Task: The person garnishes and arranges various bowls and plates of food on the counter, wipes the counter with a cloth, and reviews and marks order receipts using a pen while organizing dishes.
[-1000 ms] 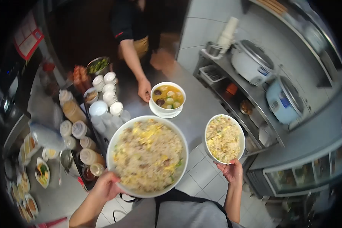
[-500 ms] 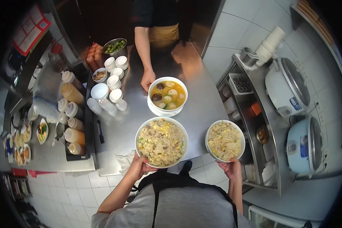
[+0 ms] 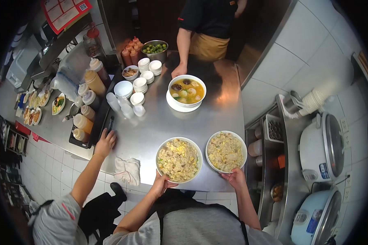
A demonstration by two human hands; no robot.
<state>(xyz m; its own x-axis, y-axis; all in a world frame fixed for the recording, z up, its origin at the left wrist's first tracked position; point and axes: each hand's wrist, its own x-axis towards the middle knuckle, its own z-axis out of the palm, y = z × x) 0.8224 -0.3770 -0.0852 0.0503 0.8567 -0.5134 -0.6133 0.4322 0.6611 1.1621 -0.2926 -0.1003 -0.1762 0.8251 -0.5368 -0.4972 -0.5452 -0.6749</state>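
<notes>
My left hand (image 3: 162,183) grips the near rim of a white bowl of fried rice (image 3: 179,159), which is over the front edge of the steel counter (image 3: 151,130). Just to its right is a second bowl of fried rice (image 3: 225,151), held at its near edge by my right hand (image 3: 234,179). Fingers of both hands are partly hidden under the bowls. Farther back on the counter, a bowl of soup (image 3: 187,91) sits on a white saucer (image 3: 183,107), and a co-worker's hand (image 3: 179,70) touches its far left side.
At the left, another co-worker's hand (image 3: 105,143) rests by a black marker (image 3: 111,123). A folded cloth (image 3: 127,170) lies near the front edge. Stacked white cups (image 3: 140,85) and sauce bottles (image 3: 95,83) stand left. Rice cookers (image 3: 322,147) occupy the right shelf.
The two rice bowls have come closer together over the counter's front edge. A second co-worker has appeared at the left, one hand on the counter. The view has shifted.
</notes>
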